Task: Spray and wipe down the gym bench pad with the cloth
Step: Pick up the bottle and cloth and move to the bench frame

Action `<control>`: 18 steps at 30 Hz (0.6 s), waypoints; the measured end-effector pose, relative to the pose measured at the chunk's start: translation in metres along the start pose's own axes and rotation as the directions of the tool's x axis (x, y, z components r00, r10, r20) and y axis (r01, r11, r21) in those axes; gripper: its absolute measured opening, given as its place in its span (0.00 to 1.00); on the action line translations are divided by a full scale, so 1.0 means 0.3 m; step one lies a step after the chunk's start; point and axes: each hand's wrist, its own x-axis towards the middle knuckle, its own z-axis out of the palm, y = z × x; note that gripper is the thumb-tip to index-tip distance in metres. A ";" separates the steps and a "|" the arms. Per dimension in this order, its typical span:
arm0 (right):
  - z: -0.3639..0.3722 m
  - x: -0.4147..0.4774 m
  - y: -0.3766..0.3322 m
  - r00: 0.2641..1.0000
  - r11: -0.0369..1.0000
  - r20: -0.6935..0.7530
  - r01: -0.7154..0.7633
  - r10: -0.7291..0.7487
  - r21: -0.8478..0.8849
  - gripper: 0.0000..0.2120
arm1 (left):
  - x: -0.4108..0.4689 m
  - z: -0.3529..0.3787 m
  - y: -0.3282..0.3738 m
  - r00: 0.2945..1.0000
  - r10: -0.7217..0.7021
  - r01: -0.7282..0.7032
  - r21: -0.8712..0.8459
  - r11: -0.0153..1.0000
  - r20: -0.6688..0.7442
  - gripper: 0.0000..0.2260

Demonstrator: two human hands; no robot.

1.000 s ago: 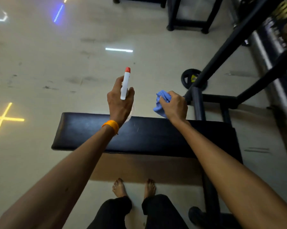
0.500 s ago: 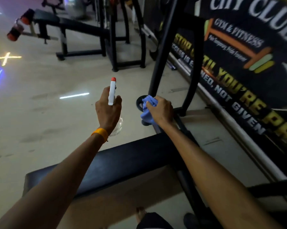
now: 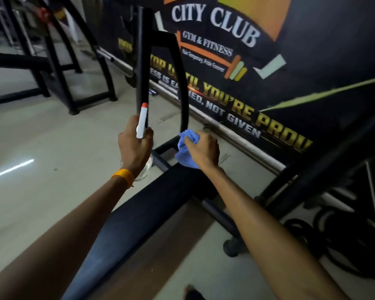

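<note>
Blue cloth (image 3: 185,151) bunched within right-hand fingers (image 3: 192,146)

Dim gym, floor glare, blurred warped edges

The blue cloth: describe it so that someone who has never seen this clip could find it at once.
Start at the long black bench pad running up the middle of the view. Over its far end, the right hand grips a bunched cloth. It is the only bright blue thing; the left hand holds a white, red-tipped spray bottle.
</note>
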 end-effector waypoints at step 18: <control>-0.518 -0.688 0.302 0.918 0.955 -0.275 -0.295 0.284 0.002 0.13 | -0.664 0.011 0.333 0.941 0.042 -0.001 -0.122 0.992 0.335 0.11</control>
